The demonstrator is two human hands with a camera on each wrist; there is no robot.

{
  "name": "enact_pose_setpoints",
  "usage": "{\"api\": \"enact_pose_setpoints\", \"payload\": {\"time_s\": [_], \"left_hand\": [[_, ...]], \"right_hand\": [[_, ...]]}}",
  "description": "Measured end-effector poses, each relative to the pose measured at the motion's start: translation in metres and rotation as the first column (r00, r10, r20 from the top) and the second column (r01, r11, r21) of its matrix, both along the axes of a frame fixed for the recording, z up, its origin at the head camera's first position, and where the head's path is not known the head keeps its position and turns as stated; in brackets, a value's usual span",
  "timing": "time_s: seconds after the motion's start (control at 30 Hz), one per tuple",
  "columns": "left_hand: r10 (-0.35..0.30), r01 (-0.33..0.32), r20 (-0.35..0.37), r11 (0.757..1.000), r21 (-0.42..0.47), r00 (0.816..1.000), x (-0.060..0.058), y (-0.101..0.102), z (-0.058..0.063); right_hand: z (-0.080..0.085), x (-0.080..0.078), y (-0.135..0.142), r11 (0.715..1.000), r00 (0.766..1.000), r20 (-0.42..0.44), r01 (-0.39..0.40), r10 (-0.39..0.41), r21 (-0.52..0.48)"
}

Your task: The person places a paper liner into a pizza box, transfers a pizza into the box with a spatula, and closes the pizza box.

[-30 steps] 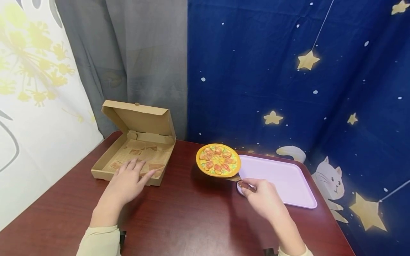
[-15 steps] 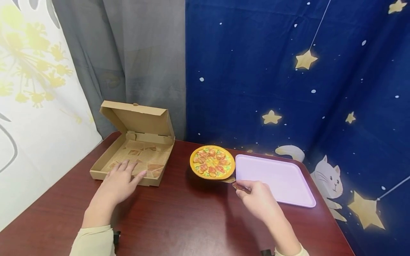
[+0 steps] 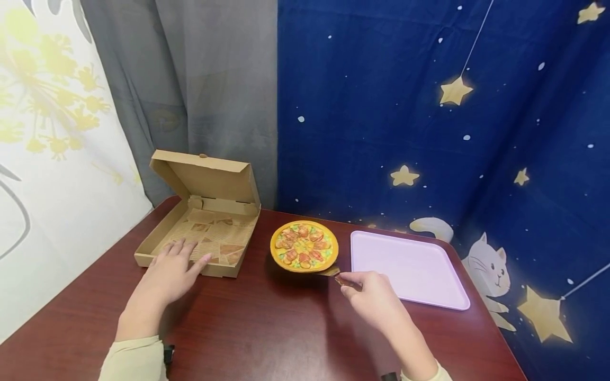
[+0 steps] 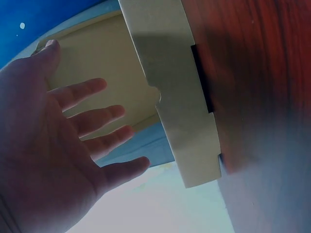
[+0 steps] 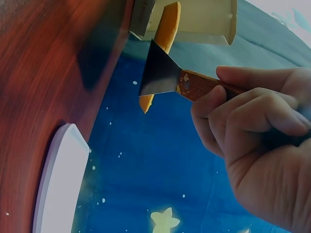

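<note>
My right hand [image 3: 376, 296] grips the wooden handle of a spatula [image 5: 160, 75] with a wide metal blade. On the blade rests a round pizza [image 3: 305, 246] with a yellow crust and toppings, raised over the table, its shadow falling below. Seen edge-on in the right wrist view, the pizza tilts across the blade. My left hand [image 3: 169, 275] is held over the front edge of an open cardboard pizza box [image 3: 224, 271], fingers spread and holding nothing. Printed paper [image 3: 209, 233] lines the box, and its lid [image 3: 209, 177] stands up at the back.
A pale purple tray [image 3: 410, 267] lies on the right of the dark red wooden table [image 3: 267, 338], just beyond my right hand. Grey and blue curtains [image 3: 357, 106] hang behind the table's back edge.
My right hand has carried the pizza on the spatula leftward, away from the tray and closer to the box. The left hand has shifted slightly left along the box front.
</note>
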State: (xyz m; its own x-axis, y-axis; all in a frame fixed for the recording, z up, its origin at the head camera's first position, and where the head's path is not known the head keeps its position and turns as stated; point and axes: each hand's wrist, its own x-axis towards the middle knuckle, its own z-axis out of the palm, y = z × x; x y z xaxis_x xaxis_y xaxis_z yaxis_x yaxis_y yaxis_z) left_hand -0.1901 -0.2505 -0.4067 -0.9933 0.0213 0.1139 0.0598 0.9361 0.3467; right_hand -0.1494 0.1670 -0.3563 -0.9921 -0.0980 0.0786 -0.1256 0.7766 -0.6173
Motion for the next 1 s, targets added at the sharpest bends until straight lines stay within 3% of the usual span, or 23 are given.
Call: {"api": "enact_pose_setpoints", "payload": {"time_s": [0.57,1.0], "left_hand": [[0.03,-0.03,0.029,1.0,0.003,0.999,-0.003,-0.027,-0.004],[0.049,-0.046,0.115,0.999,-0.025,0.992,0.0,-0.051,-0.016]], "right_hand": [[-0.003,-0.005,-0.024,0.993,0.993,0.001,-0.117,0.117,0.017],[-0.002,-0.009,-0.038,0.971,0.972,-0.007,-0.236,0.236,0.032]]}}
